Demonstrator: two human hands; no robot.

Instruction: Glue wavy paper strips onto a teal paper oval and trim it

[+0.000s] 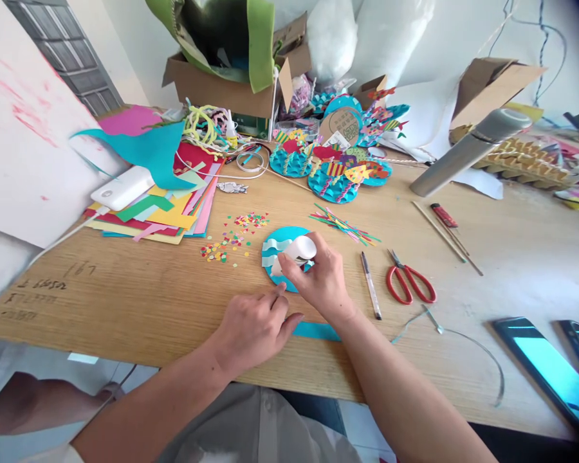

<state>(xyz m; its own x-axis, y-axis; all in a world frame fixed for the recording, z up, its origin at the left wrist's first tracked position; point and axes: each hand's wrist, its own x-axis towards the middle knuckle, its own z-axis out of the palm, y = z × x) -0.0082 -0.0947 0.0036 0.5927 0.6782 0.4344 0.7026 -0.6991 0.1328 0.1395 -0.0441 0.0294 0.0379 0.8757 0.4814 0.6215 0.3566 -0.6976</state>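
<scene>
Hiding part of the white bottle [303,248], the right hand [325,273] has its thumb and fingers clamped around the tilted body; from here I can't tell whether the tip meets the surface below. That hand also covers the right side of the blue disc [289,234], and a blue paper strip [316,330] disappears under the right forearm. Two phones [543,370] sit at the far right, the outer one cut off.

The disc lies flat on the wooden table [139,296], directly before the person, with pale wavy strips [270,260] across it. At its near rim rests the left hand's [253,328] index fingertip, the other fingers curled, the thumb apart; I can't see beneath the palm.

Farther back, an open cardboard box [217,90] has a green-edged bag [262,48] slumped in its top, its mouth too dark to read. Puffy white plastic bags [335,42] stand behind, their contents unclear.
</scene>
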